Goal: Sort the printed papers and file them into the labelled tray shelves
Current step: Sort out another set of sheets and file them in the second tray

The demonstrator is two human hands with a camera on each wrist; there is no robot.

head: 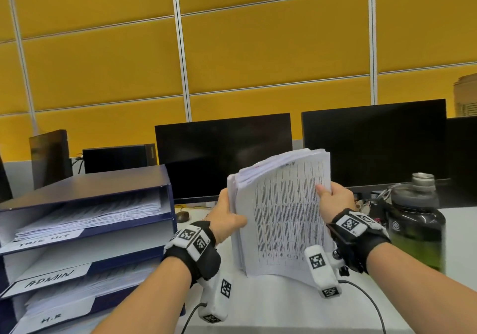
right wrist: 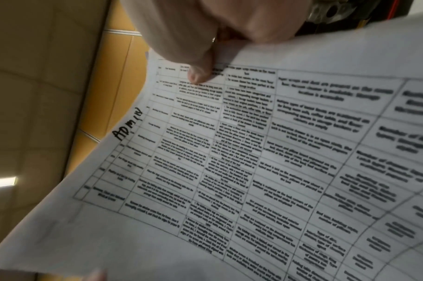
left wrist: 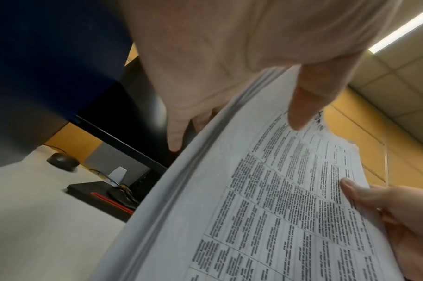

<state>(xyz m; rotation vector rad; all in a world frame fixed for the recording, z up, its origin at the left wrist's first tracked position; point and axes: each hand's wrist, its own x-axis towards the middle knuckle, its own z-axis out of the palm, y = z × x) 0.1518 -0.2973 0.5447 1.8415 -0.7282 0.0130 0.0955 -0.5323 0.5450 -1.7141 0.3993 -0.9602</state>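
I hold a thick stack of printed papers (head: 281, 212) upright above the white desk. Its front sheet (right wrist: 253, 161) is a printed table with "ADMIN" handwritten near one corner. My left hand (head: 227, 217) grips the stack's left edge, thumb (left wrist: 302, 110) on the front and fingers behind. My right hand (head: 335, 196) pinches the right edge, thumb (right wrist: 200, 70) pressed on the front sheet. To the left stands a dark blue three-shelf tray (head: 170, 204). Its shelf labels read, top to bottom, a task-list label (head: 49, 239), "ADMIN" (head: 50, 279) and "H.R" (head: 51, 320). Papers lie on all three shelves.
Two dark monitors (head: 224, 158) (head: 374, 147) stand behind the stack. A dark water bottle (head: 415, 222) stands at the right, close to my right wrist. A mouse (head: 182, 216) lies beside the tray. Yellow partition panels close off the back.
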